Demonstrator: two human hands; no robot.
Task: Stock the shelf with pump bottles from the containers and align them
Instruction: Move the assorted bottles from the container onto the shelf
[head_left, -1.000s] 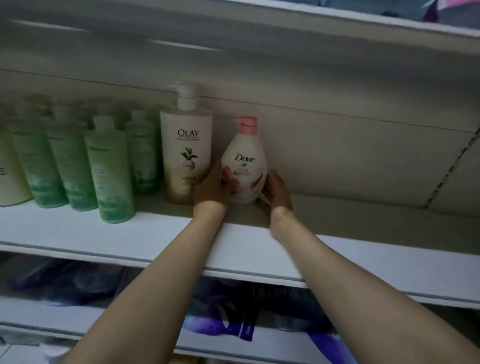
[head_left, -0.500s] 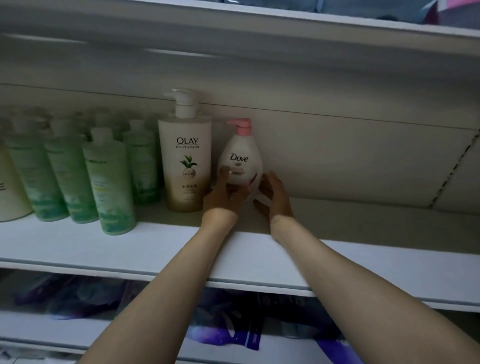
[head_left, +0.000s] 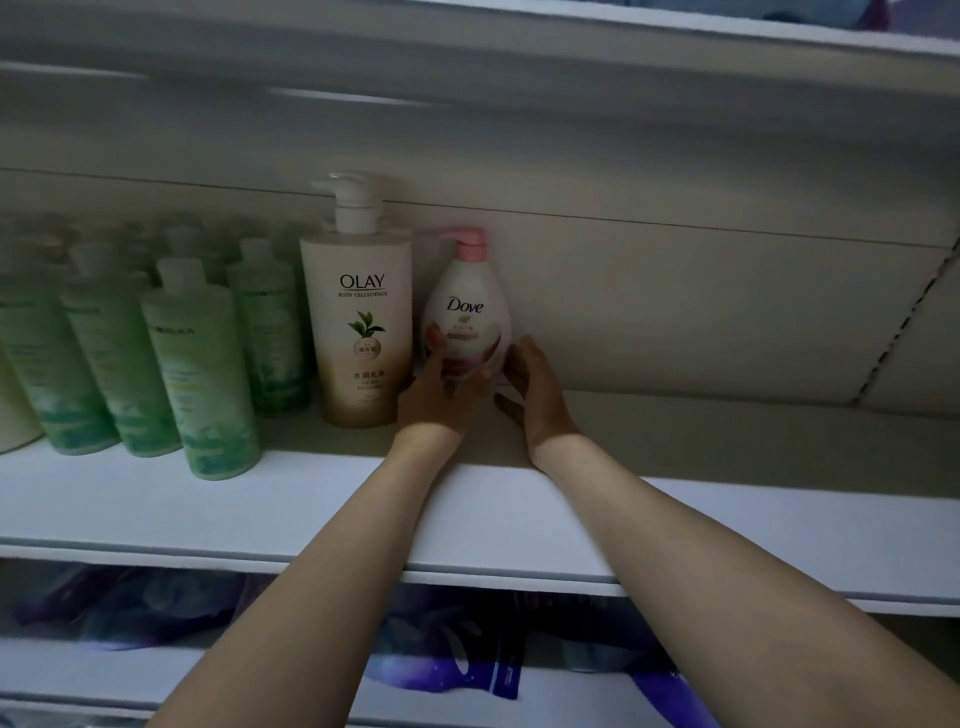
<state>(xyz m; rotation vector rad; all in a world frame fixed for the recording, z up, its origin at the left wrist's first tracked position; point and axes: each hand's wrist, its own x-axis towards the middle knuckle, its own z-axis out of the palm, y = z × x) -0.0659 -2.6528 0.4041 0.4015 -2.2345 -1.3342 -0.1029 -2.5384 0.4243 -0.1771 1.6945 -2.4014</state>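
1. Standing upright at the back of the white shelf (head_left: 311, 499), the Dove bottle (head_left: 466, 304) sits between the two hands, its pink pump at the top and its label facing the camera.
2. The person's left hand (head_left: 436, 395) is on the lower front of the Dove bottle, fingers spread and loosely bent against its label, with one fingertip reaching up its left side; the hand touches the bottle more than it wraps around it.
3. The right hand (head_left: 537, 392) is beside the bottle's lower right edge, palm turned inward and fingers nearly straight; its fingertips are at the bottle's side, though whether they actually touch it cannot be told.
4. Both forearms reach in over the front edge of the shelf, the left one from lower left and the right one from lower right.
5. Just to the left of the left hand stands the taller cream-and-gold Olay bottle (head_left: 358, 322), upright with a white pump, very close beside the Dove bottle.
6. Farther left of that hand, a cluster of green bottles (head_left: 200, 374) with pale caps stands in rows.
7. To the right of the right hand, the shelf runs along a pale back panel (head_left: 675, 312).
8. Below the forearms, a lower shelf holds purple and blue packages (head_left: 457, 670), too dim to identify.
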